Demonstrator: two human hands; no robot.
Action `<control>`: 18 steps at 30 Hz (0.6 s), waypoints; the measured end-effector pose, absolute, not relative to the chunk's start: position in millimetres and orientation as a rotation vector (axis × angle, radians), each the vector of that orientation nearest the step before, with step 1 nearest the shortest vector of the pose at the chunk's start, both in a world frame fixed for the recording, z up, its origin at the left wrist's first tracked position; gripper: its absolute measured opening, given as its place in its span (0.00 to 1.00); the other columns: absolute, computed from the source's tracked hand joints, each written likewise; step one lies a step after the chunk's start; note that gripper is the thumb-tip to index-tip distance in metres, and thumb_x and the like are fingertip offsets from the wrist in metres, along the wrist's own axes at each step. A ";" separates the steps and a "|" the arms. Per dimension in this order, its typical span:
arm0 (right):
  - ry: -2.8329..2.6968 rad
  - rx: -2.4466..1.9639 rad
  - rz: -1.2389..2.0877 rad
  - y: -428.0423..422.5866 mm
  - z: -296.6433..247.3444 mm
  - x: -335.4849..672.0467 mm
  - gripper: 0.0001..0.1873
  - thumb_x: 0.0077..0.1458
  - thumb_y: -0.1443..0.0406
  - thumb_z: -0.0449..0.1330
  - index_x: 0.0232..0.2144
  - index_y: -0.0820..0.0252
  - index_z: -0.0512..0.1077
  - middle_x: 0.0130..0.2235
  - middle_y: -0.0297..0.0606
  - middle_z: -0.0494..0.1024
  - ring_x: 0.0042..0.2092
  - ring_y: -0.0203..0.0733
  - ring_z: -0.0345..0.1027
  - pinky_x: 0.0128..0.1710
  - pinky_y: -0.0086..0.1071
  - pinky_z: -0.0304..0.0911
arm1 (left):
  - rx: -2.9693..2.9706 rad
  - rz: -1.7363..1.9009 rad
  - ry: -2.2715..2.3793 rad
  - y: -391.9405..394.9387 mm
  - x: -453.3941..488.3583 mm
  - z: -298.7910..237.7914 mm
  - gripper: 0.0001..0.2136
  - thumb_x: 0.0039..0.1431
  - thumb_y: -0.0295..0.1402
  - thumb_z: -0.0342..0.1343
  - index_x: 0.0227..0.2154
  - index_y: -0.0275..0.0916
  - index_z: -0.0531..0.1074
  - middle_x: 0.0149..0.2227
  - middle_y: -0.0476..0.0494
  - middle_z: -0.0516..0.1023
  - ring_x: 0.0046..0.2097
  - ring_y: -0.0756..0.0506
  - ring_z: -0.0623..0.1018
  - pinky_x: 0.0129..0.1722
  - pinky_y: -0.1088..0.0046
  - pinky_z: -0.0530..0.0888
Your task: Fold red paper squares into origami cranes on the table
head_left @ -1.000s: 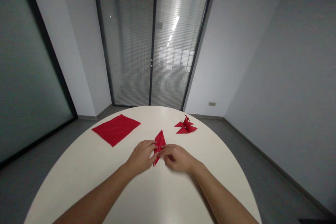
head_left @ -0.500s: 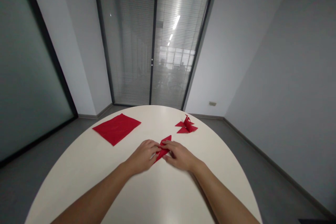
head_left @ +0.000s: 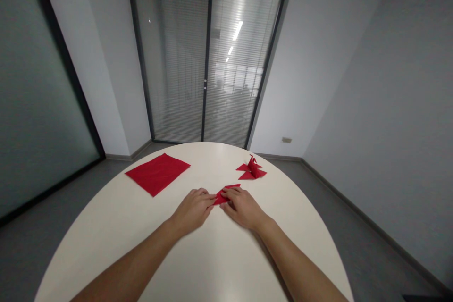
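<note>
A small folded piece of red paper (head_left: 220, 197) lies on the table between my two hands, partly covered by fingers. My left hand (head_left: 196, 208) pinches its left end, the fingers closed together. On its right part rests my right hand (head_left: 242, 205), fingers curled over the paper and pressing it. One pointed end of the paper sticks out beyond the right fingertips. The finer folds are hidden under my fingers.
The round white table (head_left: 198, 264) has a flat red sheet (head_left: 158, 174) at its far left. A folded red paper crane (head_left: 252, 169) stands at the far right. Beyond the table is a glass door with blinds (head_left: 233, 104).
The folded red paper has turned clockwise, its far tip now pointing more to the right. Both hands have shifted only slightly; the flat sheet and the crane stay put.
</note>
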State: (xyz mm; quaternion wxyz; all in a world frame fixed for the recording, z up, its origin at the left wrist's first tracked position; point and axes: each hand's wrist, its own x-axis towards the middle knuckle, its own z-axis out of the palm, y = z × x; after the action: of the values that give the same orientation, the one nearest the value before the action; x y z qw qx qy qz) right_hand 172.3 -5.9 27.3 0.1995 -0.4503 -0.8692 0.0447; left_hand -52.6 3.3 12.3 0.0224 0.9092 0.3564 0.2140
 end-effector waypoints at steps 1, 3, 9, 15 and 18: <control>-2.435 -1.249 0.120 -6.0 28.2 172.4 0.17 0.66 0.61 0.56 0.53 0.61 0.76 0.53 0.46 0.80 0.56 0.50 0.71 0.58 0.42 0.62 | 2.826 0.652 1.121 4.0 -52.2 13.2 0.13 0.68 0.27 0.51 0.49 0.45 0.78 0.50 0.45 0.82 0.50 0.41 0.75 0.49 0.60 0.71; -2.452 -1.220 0.105 -5.6 29.1 172.7 0.17 0.68 0.62 0.53 0.50 0.60 0.78 0.51 0.44 0.81 0.56 0.49 0.71 0.58 0.42 0.61 | 2.829 0.630 1.163 4.8 -51.8 15.4 0.11 0.68 0.27 0.52 0.43 0.43 0.80 0.46 0.45 0.83 0.48 0.41 0.76 0.47 0.61 0.72; -2.445 -1.233 0.056 -0.2 24.7 174.5 0.18 0.71 0.62 0.50 0.48 0.60 0.79 0.50 0.43 0.82 0.55 0.48 0.71 0.57 0.42 0.60 | 2.783 0.599 1.259 3.2 -50.4 20.7 0.12 0.68 0.26 0.51 0.44 0.40 0.79 0.42 0.43 0.83 0.45 0.42 0.78 0.46 0.64 0.73; -2.382 -1.298 0.060 2.5 23.4 175.6 0.19 0.71 0.61 0.50 0.44 0.58 0.81 0.49 0.41 0.82 0.52 0.48 0.72 0.54 0.41 0.61 | 2.807 0.548 1.239 4.5 -48.8 19.8 0.12 0.68 0.26 0.49 0.40 0.40 0.79 0.41 0.43 0.84 0.43 0.42 0.79 0.44 0.65 0.74; -2.362 -1.332 0.069 2.5 23.8 175.0 0.19 0.71 0.62 0.49 0.44 0.58 0.80 0.50 0.41 0.82 0.52 0.48 0.72 0.53 0.41 0.61 | 2.785 0.591 1.244 6.7 -49.2 17.0 0.14 0.68 0.25 0.50 0.47 0.42 0.78 0.44 0.43 0.84 0.44 0.42 0.80 0.45 0.64 0.74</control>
State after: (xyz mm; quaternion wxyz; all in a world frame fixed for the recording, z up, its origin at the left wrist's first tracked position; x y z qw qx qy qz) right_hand 175.0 2.5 23.8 0.2129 -0.4799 -0.8507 0.0249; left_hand -49.2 6.7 17.0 0.0175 0.8962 0.4003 0.1902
